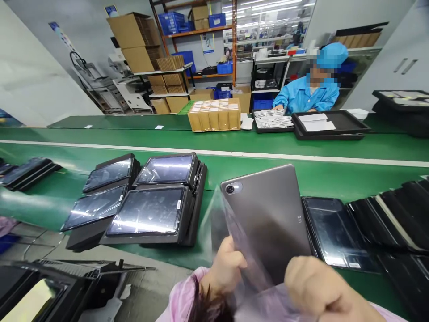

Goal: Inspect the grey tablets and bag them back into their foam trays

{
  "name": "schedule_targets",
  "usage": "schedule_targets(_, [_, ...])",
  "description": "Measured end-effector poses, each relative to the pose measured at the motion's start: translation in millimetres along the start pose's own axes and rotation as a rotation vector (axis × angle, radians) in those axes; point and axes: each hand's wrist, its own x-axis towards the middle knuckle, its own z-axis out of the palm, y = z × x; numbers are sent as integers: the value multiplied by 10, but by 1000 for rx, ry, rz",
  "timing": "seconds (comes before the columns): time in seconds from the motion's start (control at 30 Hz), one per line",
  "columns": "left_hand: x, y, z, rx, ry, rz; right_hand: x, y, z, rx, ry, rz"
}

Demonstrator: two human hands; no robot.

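A dark grey tablet [268, 214] stands tilted in front of me, its back with the camera lens facing me. Thin clear plastic film [239, 237] lies over its left side and trails down between my hands. My left hand [229, 264] is closed, pinching the film at the tablet's lower left. Over the lower right edge of the tablet, my right hand [315, 284] is a fist on the film; its fingertips are hidden and slightly blurred. To the right, another tablet [335, 232] lies screen up beside the held one.
Stacked black trays with tablets [147, 210] stand left on the green bench [214, 179]. More black trays [395, 214] crowd the right. Across the bench, a person in blue [301, 94] sits behind trays of white papers [273, 118] and a cardboard box [214, 117].
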Motion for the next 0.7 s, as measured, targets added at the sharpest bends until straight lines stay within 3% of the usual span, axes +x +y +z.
schedule_targets(0.1, [8,60,51,-142,4,-23,-110,76,-262,59,590,47])
schedule_targets(0.2, [86,27,46,-287,112,-29,-328,391,-382,175,1188,158])
schedule_targets(0.27, [172,-63,16,-353,200,-34,-461,629,-274,287,1334,271])
schedule_targets(0.4, [368,-349,-47,-389,275,-108,-486,913,214,414,1166,599])
schedule_targets(0.47, [449,-485,-110,-342,246,-131,-393,958,375,385,1170,650])
schedule_targets(0.57, [521,-607,-356,-218,242,-146,-262,1047,411,175,1152,664])
schedule_targets(0.63, [540,-628,-638,-64,384,-117,-226,1190,410,-97,926,644])
schedule_targets(0.7, [552,-616,-972,94,565,-80,-219,1396,482,-387,586,599])
